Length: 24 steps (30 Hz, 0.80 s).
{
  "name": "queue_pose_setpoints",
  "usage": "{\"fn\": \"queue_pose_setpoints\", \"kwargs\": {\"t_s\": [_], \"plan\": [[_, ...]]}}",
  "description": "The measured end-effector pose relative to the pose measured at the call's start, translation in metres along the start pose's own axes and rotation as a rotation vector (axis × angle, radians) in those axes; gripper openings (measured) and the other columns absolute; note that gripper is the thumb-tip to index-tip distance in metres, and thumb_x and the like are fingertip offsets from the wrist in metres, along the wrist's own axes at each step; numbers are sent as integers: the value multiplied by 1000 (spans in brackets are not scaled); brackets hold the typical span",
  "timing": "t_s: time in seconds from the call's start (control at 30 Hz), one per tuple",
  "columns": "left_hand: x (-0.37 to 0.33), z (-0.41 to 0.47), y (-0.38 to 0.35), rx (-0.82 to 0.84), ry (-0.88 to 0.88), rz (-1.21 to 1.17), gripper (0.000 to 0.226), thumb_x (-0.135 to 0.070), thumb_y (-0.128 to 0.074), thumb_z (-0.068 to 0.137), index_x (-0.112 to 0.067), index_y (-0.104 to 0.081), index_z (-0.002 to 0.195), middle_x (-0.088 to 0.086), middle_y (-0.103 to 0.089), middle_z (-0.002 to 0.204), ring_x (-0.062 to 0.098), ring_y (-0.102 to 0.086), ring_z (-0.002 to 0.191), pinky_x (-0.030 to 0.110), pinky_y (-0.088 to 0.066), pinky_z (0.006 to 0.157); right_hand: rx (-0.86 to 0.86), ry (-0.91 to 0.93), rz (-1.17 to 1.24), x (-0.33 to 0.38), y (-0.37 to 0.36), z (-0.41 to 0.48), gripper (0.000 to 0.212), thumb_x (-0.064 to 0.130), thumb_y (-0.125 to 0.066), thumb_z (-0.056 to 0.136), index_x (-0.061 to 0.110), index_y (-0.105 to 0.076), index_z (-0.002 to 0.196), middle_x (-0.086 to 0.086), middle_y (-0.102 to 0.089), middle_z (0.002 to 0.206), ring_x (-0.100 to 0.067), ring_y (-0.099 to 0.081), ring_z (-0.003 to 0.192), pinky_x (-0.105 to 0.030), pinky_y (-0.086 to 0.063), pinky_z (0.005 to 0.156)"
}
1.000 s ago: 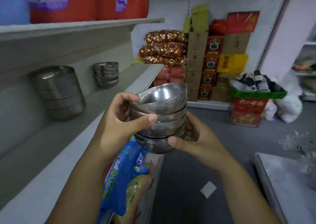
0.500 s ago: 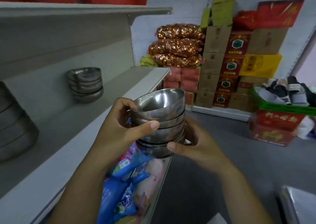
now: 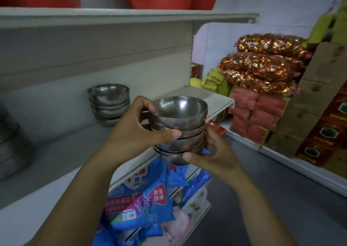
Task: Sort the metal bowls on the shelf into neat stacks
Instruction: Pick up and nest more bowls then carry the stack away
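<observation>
The left hand (image 3: 135, 133) and right hand (image 3: 216, 152) curl around the upright bowl stack (image 3: 180, 127). The shelved stack (image 3: 109, 103) sits far-left on the shelf (image 3: 56, 161), seemingly nearer the left hand.

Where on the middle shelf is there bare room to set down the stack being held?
Bare shelf lies between the small bowl stack and the larger stack at the left edge, and again from the small stack to the shelf's far end. Below it, blue bags are packed tight.
</observation>
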<state>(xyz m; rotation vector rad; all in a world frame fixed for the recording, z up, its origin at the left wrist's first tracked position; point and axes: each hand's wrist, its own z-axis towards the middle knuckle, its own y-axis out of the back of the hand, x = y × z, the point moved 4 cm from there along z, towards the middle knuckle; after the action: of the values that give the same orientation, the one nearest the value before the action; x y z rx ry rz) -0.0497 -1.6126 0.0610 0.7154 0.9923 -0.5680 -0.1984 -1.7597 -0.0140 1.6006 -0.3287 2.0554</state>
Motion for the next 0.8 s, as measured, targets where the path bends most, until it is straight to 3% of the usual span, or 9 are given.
{"fn": "queue_pose_setpoints", "kwargs": {"t_s": [0.1,0.23,0.33,0.5,0.63,0.8], "plan": [[8,29,6,-66,13,116,68,-41,-93,53,-15,-49,98,-7,-63,86,9,-66,80,27,-57,68,38,27,38,-10,3,41,69,9,-81,79,29,-54,139,6,-70,129,-10,-64,123,-26,-55,91],[25,68,15,-137,51,182,64,-36,-94,55,-17,-50,99,-7,-64,89,-3,-64,73,15,-50,59,34,21,55,-28,6,91,70,17,-83,79,28,-53,142,2,-69,131,-17,-64,124,-40,-54,99],[41,95,17,-165,72,216,59,-31,-95,58,-22,-51,96,-8,-64,91,-7,-63,73,10,-49,59,43,15,39,-41,9,125,72,22,-84,78,30,-52,143,4,-68,132,-15,-64,124,-42,-53,103],[71,128,18,-240,99,246,58,-32,-96,59,-20,-52,96,-7,-67,99,-1,-65,87,13,-52,65,72,-10,46,-72,7,173,73,22,-87,77,31,-53,141,3,-69,130,-15,-65,121,-41,-53,103],[93,146,20,-344,135,274,65,-39,-97,52,-22,-52,96,-1,-67,104,14,-67,96,34,-59,79,99,-44,40,-89,11,206,79,24,-91,72,34,-53,140,3,-71,128,-16,-68,118,-43,-55,102],[100,162,15,-459,131,347,73,-45,-97,50,-27,-50,103,-9,-64,105,4,-64,94,23,-55,73,191,-81,13,-101,10,241,98,34,-97,61,33,-45,144,0,-69,127,-16,-68,116,-36,-58,96]]}}
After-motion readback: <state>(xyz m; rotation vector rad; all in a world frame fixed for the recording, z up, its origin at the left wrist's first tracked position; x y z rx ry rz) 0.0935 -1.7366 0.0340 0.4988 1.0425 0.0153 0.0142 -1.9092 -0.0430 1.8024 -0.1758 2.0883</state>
